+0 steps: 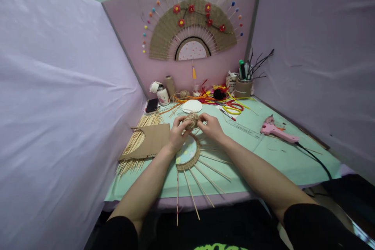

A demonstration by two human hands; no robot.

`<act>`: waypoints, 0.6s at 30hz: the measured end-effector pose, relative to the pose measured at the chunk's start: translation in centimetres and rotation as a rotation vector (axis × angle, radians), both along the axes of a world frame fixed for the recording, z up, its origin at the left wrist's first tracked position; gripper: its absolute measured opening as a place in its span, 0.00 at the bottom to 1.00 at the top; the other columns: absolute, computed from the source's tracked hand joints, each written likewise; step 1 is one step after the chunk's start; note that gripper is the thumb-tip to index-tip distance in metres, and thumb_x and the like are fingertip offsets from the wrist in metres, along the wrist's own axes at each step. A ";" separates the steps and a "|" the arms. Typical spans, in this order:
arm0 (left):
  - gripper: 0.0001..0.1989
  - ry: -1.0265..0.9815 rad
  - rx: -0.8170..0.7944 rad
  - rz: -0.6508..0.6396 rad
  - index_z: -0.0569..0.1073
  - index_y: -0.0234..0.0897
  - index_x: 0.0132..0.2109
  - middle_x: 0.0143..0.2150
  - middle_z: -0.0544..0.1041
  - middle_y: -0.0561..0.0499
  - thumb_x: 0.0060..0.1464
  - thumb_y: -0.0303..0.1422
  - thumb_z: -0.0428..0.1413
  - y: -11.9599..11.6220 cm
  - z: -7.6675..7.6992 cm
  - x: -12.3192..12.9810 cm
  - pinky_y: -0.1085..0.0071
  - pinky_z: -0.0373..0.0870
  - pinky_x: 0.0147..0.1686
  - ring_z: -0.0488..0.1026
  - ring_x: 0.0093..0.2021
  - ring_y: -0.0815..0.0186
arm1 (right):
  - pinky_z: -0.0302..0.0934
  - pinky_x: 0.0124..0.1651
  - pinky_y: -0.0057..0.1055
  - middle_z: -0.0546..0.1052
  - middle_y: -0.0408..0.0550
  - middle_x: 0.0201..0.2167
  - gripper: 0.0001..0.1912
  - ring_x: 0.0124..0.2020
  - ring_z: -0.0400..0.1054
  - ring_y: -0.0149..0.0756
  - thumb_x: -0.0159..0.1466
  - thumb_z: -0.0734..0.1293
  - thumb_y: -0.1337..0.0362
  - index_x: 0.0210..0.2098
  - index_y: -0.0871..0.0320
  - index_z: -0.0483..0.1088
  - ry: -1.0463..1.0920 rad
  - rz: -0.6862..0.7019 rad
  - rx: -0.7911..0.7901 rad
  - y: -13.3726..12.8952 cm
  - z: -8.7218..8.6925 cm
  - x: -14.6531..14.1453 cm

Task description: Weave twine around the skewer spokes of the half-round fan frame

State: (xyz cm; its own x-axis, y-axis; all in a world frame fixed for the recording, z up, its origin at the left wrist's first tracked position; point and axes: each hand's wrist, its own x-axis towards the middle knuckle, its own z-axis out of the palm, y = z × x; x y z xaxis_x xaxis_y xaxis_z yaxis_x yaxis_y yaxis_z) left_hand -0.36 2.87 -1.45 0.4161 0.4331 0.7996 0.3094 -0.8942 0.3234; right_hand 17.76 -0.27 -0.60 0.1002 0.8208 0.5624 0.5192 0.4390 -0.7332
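Between both hands sits a ball of twine (192, 120), held just above the table. My left hand (177, 134) has its fingers closed on the ball's left side. On the right side of the ball, my right hand (210, 127) grips it with thumb and fingertips. Under my hands lies a half-round fan base (187, 152) with a pale patterned centre and a woven twine rim. Thin wooden sticks (202, 185) spread out from that rim toward me and to the right. Part of the base is covered by my left hand.
Cardboard (156, 138) lies over a bundle of sticks (129, 152) on the left. A pink glue gun (277, 130), clear ruler (243, 128) and yellow-handled scissors (232, 110) are to the right. Behind stand a white bottle (162, 95) and a pot of twigs (243, 88). A decorated fan (193, 27) hangs on the back panel.
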 end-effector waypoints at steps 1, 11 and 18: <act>0.13 -0.015 -0.010 -0.018 0.73 0.44 0.48 0.51 0.68 0.46 0.56 0.28 0.57 0.0 0.1 -0.1 0.58 0.70 0.51 0.68 0.54 0.60 | 0.56 0.33 0.29 0.69 0.41 0.23 0.03 0.27 0.62 0.32 0.55 0.62 0.64 0.26 0.56 0.65 0.059 0.015 -0.024 0.1 0.0 0.0; 0.19 -0.497 -0.441 -0.062 0.68 0.41 0.47 0.46 0.71 0.48 0.48 0.33 0.63 2.0 0.1 -0.5 0.62 0.74 0.46 0.72 0.47 0.63 | 0.60 0.31 0.29 0.70 0.41 0.21 0.06 0.27 0.63 0.33 0.52 0.63 0.62 0.23 0.57 0.66 0.482 -0.180 -0.143 3.2 -0.8 3.4; 0.21 -0.733 -0.838 -0.116 0.66 0.45 0.45 0.47 0.71 0.52 0.45 0.34 0.64 3.3 0.5 -2.0 0.62 0.75 0.42 0.75 0.43 0.66 | 0.67 0.30 0.27 0.72 0.41 0.27 0.09 0.29 0.68 0.30 0.54 0.67 0.60 0.28 0.55 0.62 1.110 -0.296 -0.145 5.1 -0.3 7.7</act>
